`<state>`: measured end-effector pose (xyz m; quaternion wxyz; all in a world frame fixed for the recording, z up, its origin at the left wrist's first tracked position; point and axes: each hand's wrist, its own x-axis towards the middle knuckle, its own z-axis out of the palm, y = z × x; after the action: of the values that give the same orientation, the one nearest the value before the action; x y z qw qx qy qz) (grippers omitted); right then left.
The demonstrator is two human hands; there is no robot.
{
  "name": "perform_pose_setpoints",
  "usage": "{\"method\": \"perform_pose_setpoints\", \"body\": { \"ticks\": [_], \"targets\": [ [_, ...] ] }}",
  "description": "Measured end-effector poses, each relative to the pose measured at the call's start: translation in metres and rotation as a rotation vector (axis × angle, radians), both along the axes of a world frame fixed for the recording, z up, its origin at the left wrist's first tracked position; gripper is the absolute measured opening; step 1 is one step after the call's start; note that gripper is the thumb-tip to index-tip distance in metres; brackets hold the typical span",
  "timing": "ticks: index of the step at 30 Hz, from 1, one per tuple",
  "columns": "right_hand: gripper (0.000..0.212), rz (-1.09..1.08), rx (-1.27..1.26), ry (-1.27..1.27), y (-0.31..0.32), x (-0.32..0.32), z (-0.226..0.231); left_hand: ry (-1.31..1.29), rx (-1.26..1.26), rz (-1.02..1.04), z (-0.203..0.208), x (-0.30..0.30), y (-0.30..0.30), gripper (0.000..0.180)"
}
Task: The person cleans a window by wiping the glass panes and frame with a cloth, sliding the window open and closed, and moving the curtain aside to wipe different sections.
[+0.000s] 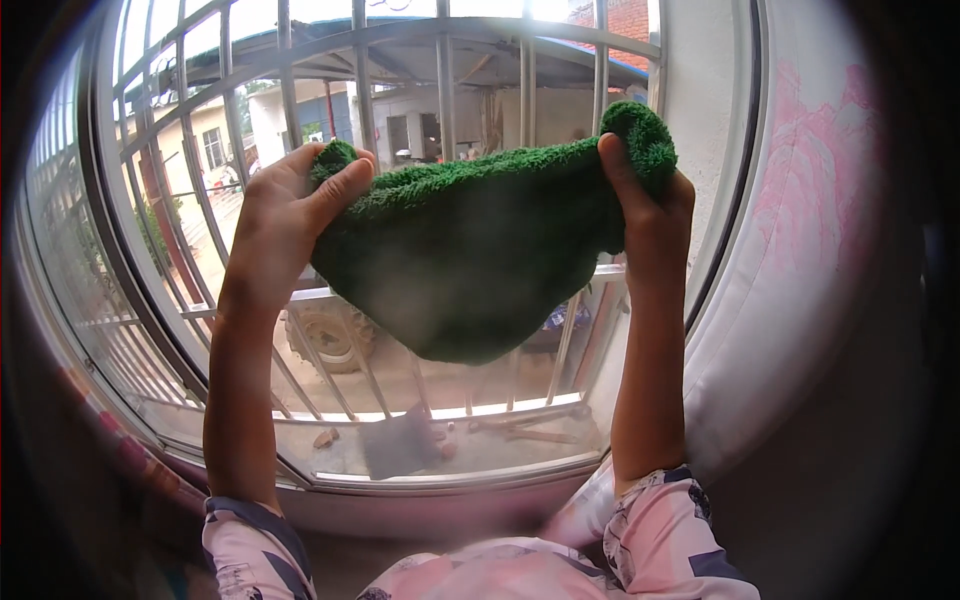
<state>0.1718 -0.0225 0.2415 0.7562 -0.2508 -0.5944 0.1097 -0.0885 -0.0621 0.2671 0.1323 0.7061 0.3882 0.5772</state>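
A fluffy green cloth [470,260] hangs between my two raised hands, in front of a barred window. My left hand [290,205] pinches its upper left corner, thumb on the near side. At the upper right corner my right hand [650,195] grips a bunched part of the cloth, its thumb pressed against the pile. The top edge runs taut and slants up to the right, while the lower part droops in a rounded fold. The fingers behind the cloth are partly hidden.
Metal bars [445,90] cross the window opening. On the sill lie a dark flat piece [400,445] and a few small objects. A pale curtain [760,330] hangs at the right. Outside, a large tyre [330,335] and a roofed building are visible.
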Motion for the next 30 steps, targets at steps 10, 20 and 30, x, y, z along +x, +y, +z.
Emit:
{"method": "perform_pose_setpoints", "body": {
  "ticks": [10, 20, 30],
  "targets": [
    [0.021, 0.881, -0.283, 0.001, 0.013, 0.024, 0.016, -0.696, -0.085, -0.401, -0.002, -0.012, 0.011, 0.028],
    [0.087, 0.118, 0.476, -0.067, -0.002, -0.062, 0.021, -0.864, 0.035, -0.584, -0.013, 0.013, 0.005, 0.018],
    [0.078, -0.739, 0.544, -0.602, 0.034, -0.067, 0.013, 0.088, 1.053, 0.839, -0.034, 0.011, 0.028, 0.026]
  ]
}}
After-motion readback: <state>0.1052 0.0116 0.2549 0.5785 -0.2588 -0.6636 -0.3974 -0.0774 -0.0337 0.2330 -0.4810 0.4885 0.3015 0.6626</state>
